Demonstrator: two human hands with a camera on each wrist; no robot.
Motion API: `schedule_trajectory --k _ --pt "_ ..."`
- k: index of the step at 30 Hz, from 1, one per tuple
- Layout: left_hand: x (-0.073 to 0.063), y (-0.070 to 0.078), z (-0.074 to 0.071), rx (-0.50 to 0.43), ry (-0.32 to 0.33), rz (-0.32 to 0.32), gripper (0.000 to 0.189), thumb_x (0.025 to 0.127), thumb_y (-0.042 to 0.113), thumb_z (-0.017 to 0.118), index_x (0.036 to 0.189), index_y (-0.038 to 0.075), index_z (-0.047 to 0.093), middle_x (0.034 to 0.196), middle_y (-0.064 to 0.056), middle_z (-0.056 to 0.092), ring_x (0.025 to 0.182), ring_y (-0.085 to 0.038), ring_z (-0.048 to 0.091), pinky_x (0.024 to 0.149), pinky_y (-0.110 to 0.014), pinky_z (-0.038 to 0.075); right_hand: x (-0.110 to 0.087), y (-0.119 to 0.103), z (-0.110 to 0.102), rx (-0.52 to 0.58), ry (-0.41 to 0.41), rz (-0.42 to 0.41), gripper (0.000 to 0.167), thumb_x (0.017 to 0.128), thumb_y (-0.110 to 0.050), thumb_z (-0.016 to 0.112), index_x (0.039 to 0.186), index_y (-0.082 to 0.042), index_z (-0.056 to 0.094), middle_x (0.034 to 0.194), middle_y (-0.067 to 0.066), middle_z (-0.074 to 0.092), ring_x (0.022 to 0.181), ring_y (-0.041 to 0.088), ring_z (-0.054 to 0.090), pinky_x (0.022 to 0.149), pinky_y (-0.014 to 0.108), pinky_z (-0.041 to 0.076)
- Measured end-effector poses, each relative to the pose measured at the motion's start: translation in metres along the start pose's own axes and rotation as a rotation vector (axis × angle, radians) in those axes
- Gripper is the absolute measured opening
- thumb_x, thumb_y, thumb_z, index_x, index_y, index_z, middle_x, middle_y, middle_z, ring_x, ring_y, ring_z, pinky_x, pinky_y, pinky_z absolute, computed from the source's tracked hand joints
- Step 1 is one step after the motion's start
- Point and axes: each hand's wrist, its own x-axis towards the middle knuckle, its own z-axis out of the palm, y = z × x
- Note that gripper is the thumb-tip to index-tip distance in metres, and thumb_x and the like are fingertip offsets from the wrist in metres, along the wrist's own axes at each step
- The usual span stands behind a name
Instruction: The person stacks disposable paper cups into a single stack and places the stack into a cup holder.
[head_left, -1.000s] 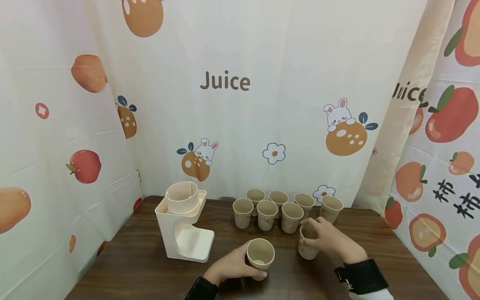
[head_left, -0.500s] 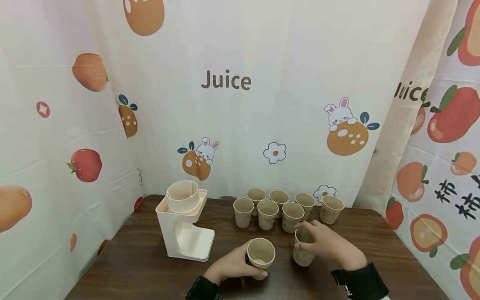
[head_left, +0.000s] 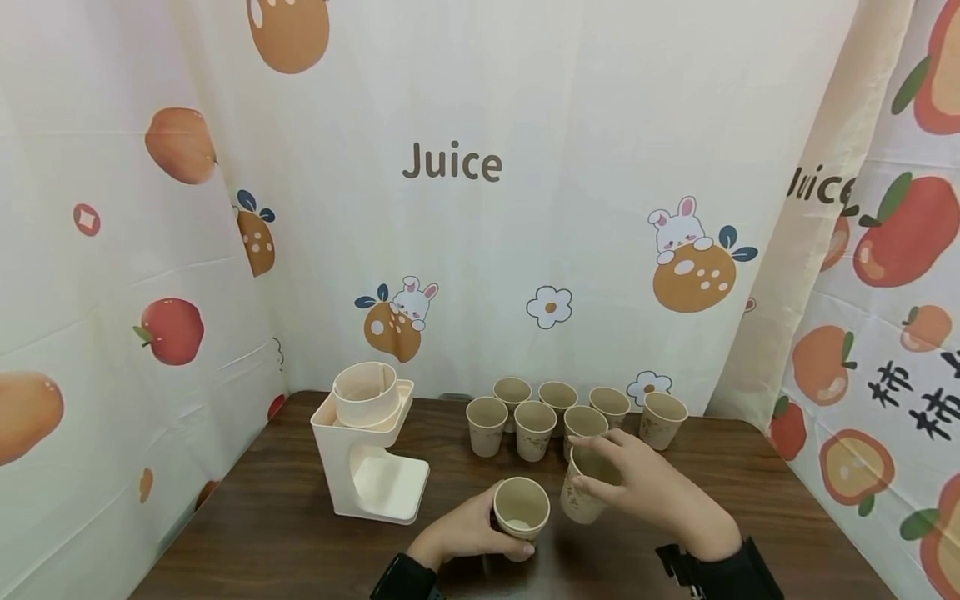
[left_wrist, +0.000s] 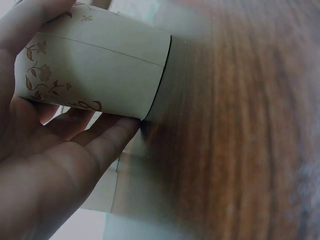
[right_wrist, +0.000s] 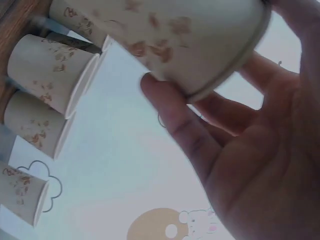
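Note:
My left hand (head_left: 472,527) grips a beige paper cup (head_left: 521,508) near the front of the table, its open mouth facing up. Brown flower print and a seam show on that cup's side in the left wrist view, with the fingers (left_wrist: 75,150) wrapped round the wall. To its right, my right hand (head_left: 637,483) holds a second paper cup (head_left: 581,496) near the rim, between thumb and fingers. This cup leans slightly and overlaps the row of cups behind it in the head view. In the right wrist view the fingertips press at its rim (right_wrist: 225,75).
Several matching paper cups (head_left: 535,429) stand in two rows at the back of the dark wooden table (head_left: 285,517). One cup (head_left: 663,419) sits apart on the right. A white stand with a round holder (head_left: 367,442) is at left. A printed curtain (head_left: 480,250) hangs behind.
My right hand has carried its cup leftward, away from the lone cup at right and closer to the left hand's cup. The left hand and its cup have stayed put.

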Motion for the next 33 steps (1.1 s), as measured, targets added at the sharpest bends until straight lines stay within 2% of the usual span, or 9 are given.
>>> schedule_trajectory --k 4,9,14,16,20,24,28,33 --pt "0.0 0.0 0.0 -0.002 -0.007 -0.003 0.073 0.08 0.01 0.084 0.143 0.02 0.047 0.127 -0.008 0.061 0.119 -0.03 0.057 0.099 -0.036 0.043 0.0 -0.006 -0.002 -0.018 0.068 -0.046 0.049 0.094 -0.05 0.067 0.134 -0.021 0.064 0.122 -0.001 0.058 0.115 0.025 0.056 0.092 0.05 0.048" --pt "0.0 -0.001 0.0 0.0 -0.009 0.004 0.073 0.08 0.01 0.084 0.142 0.019 0.047 0.129 -0.013 0.06 0.12 -0.034 0.056 0.1 -0.038 0.043 -0.001 -0.016 -0.006 -0.023 0.127 -0.1 0.045 0.094 -0.046 0.069 0.135 -0.028 0.062 0.128 -0.004 0.056 0.119 0.023 0.054 0.092 0.05 0.049" --pt "0.0 -0.001 -0.001 -0.005 -0.019 -0.002 0.074 0.081 0.01 0.083 0.143 0.02 0.046 0.128 -0.007 0.061 0.119 -0.029 0.057 0.098 -0.034 0.044 -0.002 -0.028 -0.01 -0.016 0.165 -0.183 0.048 0.093 -0.04 0.073 0.138 -0.034 0.059 0.132 -0.005 0.055 0.121 0.021 0.054 0.089 0.046 0.051" --pt "0.0 -0.001 -0.001 -0.006 -0.024 -0.009 0.074 0.081 0.01 0.082 0.144 0.021 0.045 0.127 -0.003 0.061 0.117 -0.025 0.058 0.096 -0.033 0.044 -0.001 -0.033 -0.011 -0.015 0.168 -0.201 0.049 0.092 -0.039 0.074 0.139 -0.034 0.058 0.133 -0.005 0.055 0.12 0.02 0.054 0.088 0.043 0.052" --pt "0.0 -0.002 -0.002 -0.005 -0.035 -0.006 0.074 0.082 0.012 0.082 0.145 0.02 0.044 0.128 -0.005 0.061 0.118 -0.026 0.058 0.096 -0.032 0.045 0.002 -0.039 -0.01 0.005 0.165 -0.223 0.05 0.092 -0.038 0.075 0.139 -0.031 0.059 0.132 -0.003 0.054 0.119 0.018 0.053 0.085 0.035 0.053" --pt "-0.001 -0.002 -0.003 0.01 -0.038 -0.011 0.075 0.082 0.016 0.082 0.146 0.019 0.043 0.128 -0.006 0.061 0.118 -0.028 0.058 0.096 -0.031 0.045 0.006 -0.042 -0.005 0.017 0.161 -0.242 0.051 0.092 -0.039 0.075 0.139 -0.03 0.059 0.132 0.0 0.055 0.12 0.019 0.053 0.088 0.038 0.052" --pt "0.0 -0.002 -0.003 0.026 -0.037 -0.028 0.076 0.082 0.019 0.082 0.146 0.022 0.042 0.124 0.003 0.061 0.115 -0.02 0.059 0.094 -0.03 0.046 0.011 -0.047 0.002 0.017 0.147 -0.264 0.051 0.092 -0.041 0.074 0.14 -0.028 0.059 0.133 0.002 0.055 0.122 0.021 0.053 0.093 0.044 0.051" --pt "0.001 -0.001 -0.003 0.038 -0.051 -0.03 0.071 0.082 0.02 0.081 0.143 0.023 0.043 0.123 0.007 0.062 0.112 -0.012 0.059 0.095 -0.03 0.045 0.016 -0.052 0.01 0.036 0.119 -0.293 0.051 0.093 -0.042 0.072 0.14 -0.028 0.058 0.134 0.003 0.053 0.122 0.019 0.053 0.092 0.041 0.05"
